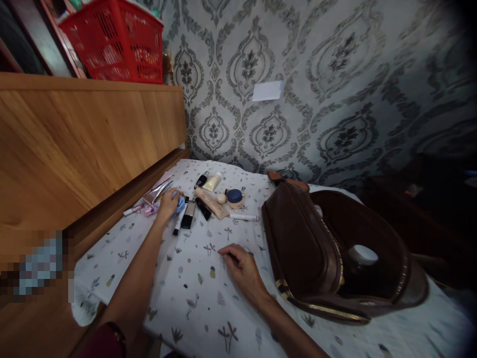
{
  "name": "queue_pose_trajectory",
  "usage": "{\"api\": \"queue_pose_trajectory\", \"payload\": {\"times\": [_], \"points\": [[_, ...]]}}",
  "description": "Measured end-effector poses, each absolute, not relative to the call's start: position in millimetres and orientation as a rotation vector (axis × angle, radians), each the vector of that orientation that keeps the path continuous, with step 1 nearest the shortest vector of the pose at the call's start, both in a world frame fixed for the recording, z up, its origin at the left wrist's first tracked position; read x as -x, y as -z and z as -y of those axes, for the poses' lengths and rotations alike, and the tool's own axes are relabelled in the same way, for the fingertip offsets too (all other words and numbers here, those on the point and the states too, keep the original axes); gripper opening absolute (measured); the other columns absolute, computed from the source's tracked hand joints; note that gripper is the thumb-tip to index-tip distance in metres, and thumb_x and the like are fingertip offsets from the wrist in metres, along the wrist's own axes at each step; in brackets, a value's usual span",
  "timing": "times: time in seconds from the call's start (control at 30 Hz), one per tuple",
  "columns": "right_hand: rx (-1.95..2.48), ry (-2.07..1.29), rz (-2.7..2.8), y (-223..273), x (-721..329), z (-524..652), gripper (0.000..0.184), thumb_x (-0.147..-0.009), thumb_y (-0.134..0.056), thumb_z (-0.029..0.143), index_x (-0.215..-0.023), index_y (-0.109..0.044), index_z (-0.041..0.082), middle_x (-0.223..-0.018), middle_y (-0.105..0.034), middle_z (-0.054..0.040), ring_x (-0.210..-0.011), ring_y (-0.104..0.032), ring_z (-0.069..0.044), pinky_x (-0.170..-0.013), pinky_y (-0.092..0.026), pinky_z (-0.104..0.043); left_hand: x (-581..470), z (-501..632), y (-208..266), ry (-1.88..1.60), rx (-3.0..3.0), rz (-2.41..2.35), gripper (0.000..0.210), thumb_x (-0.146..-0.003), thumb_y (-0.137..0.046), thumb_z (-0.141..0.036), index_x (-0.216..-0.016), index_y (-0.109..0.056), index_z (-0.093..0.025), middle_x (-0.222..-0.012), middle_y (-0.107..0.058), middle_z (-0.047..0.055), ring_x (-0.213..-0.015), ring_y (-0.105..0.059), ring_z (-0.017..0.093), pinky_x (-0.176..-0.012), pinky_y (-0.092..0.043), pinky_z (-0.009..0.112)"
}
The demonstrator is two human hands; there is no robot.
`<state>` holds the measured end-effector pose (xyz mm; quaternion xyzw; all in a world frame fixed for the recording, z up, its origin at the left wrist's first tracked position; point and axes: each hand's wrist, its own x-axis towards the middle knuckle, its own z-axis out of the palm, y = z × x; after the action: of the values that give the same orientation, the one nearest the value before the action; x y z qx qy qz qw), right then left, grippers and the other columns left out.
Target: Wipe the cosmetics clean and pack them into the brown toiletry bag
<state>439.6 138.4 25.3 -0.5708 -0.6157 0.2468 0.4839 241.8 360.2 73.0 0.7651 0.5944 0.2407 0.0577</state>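
Observation:
My left hand (169, 206) is closed on a small crumpled blue cloth (180, 205), among the cosmetics at the left of the patterned sheet. Right beside it are a foundation bottle with a black cap (188, 215) and a slim white tube with a black end (178, 223). Low over the sheet, or resting on it, my right hand (242, 271) is loosely curled with a gap between thumb and fingers; nothing shows in it. Farther back are a beige tube (211, 203), a cream tube (212, 182), a dark-blue-lidded jar (234, 198) and a white pen-like tube (244, 217).
A brown leather bag (294, 238) lies unzipped at the right, with a white-lidded jar (363, 254) inside. Silver and pink packets (156, 193) sit by the wooden panel (93, 134) on the left. A red basket (119, 42) stands above it. Patterned wallpaper closes off the back.

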Motion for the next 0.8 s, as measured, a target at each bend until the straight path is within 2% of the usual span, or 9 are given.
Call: {"api": "queue_pose_trajectory", "payload": {"times": [0.13,0.23,0.37,0.47,0.63,0.8], "points": [[1.395,-0.594,1.492,-25.8,-439.7,-137.6,0.023,-0.083,-0.048,0.017,-0.081,-0.070,0.021,-0.082,-0.072,-0.0050,-0.081,-0.066,-0.021,-0.078,-0.051,-0.034,-249.5,-345.6,-80.0,-0.802,-2.385,-1.844,0.037,-0.098,-0.031,-0.024,-0.122,-0.058,-0.014,-0.116,-0.067,0.014,-0.108,-0.061,0.026,-0.094,-0.046,0.039],[1.395,-0.594,1.492,-24.9,-440.3,-137.6,0.022,-0.084,-0.049,0.019,-0.082,-0.071,0.021,-0.083,-0.072,-0.0051,-0.081,-0.066,-0.022,-0.077,-0.052,-0.035,-261.2,-331.8,-82.8,-0.749,-2.530,-1.744,0.035,-0.098,-0.035,-0.026,-0.123,-0.059,-0.019,-0.122,-0.063,0.013,-0.120,-0.054,0.027,-0.102,-0.042,0.040],[1.392,-0.586,1.507,-22.6,-441.4,-138.3,0.023,-0.083,-0.048,0.019,-0.082,-0.071,0.021,-0.083,-0.072,-0.0053,-0.083,-0.066,-0.022,-0.077,-0.052,-0.034,-273.8,-323.9,-74.7,-0.501,-2.682,-1.566,0.033,-0.094,-0.047,-0.027,-0.124,-0.060,-0.021,-0.117,-0.065,0.011,-0.121,-0.052,0.027,-0.100,-0.044,0.039],[1.399,-0.593,1.512,-23.1,-441.6,-138.0,0.023,-0.084,-0.048,0.019,-0.083,-0.071,0.021,-0.084,-0.072,-0.0054,-0.083,-0.067,-0.022,-0.078,-0.052,-0.034,-275.7,-325.1,-66.0,-0.355,-2.690,-1.573,0.045,-0.090,-0.051,-0.024,-0.134,-0.053,-0.019,-0.124,-0.062,0.014,-0.129,-0.046,0.030,-0.097,-0.047,0.041],[1.391,-0.589,1.524,-26.6,-441.1,-136.2,0.022,-0.084,-0.049,0.020,-0.083,-0.071,0.021,-0.082,-0.072,-0.0052,-0.082,-0.067,-0.022,-0.078,-0.052,-0.035,-273.9,-326.8,-63.5,-0.203,-2.651,-1.613,0.052,-0.087,-0.053,-0.025,-0.139,-0.047,-0.019,-0.130,-0.056,0.014,-0.119,-0.055,0.029,-0.090,-0.050,0.038],[1.404,-0.576,1.533,-26.7,-440.6,-136.4,0.022,-0.084,-0.049,0.021,-0.082,-0.071,0.021,-0.083,-0.072,-0.0058,-0.081,-0.067,-0.022,-0.076,-0.052,-0.034,-275.4,-325.2,-66.0,-0.133,-2.584,-1.718,0.037,-0.084,-0.055,-0.025,-0.119,-0.061,-0.017,-0.124,-0.056,0.015,-0.114,-0.059,0.028,-0.088,-0.051,0.037]]}}
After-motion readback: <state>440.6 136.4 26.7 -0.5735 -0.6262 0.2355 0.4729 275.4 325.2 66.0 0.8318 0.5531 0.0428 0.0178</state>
